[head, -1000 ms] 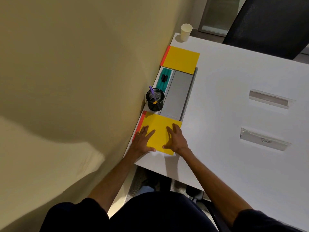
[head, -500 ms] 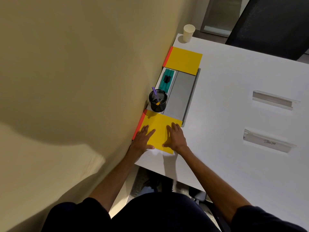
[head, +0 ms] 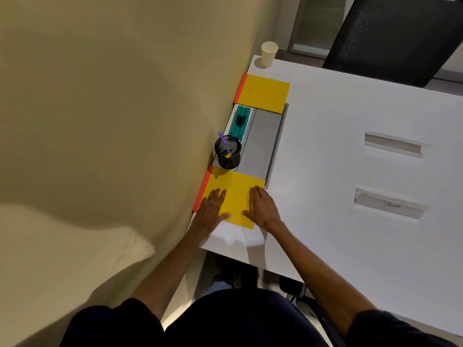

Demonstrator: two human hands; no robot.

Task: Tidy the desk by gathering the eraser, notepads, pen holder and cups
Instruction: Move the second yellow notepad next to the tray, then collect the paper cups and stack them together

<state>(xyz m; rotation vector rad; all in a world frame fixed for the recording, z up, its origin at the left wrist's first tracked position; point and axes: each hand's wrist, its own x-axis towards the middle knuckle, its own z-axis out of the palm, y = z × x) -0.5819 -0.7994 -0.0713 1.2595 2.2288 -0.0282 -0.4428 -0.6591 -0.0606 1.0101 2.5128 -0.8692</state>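
Note:
A yellow notepad with a red spine (head: 235,194) lies near the desk's front left corner, against the wall. My left hand (head: 211,209) and my right hand (head: 261,207) both rest flat on it, fingers straight. Just beyond it stands a black mesh pen holder (head: 228,152) with a purple pen inside. A teal eraser (head: 240,122) lies behind the holder along the wall. A second yellow notepad (head: 263,92) lies farther back. A white paper cup (head: 269,54) stands at the desk's far left corner.
A grey flap panel (head: 263,141) is set into the white desk (head: 338,171) beside the eraser. Two clear name-plate stands (head: 394,146) (head: 390,205) lie to the right. A beige wall (head: 112,121) runs along the left. A black chair (head: 395,38) stands behind the desk.
Both hands stay flat on the near notepad; the pad has slid slightly toward the pen holder and wall. The camera view shifted a little.

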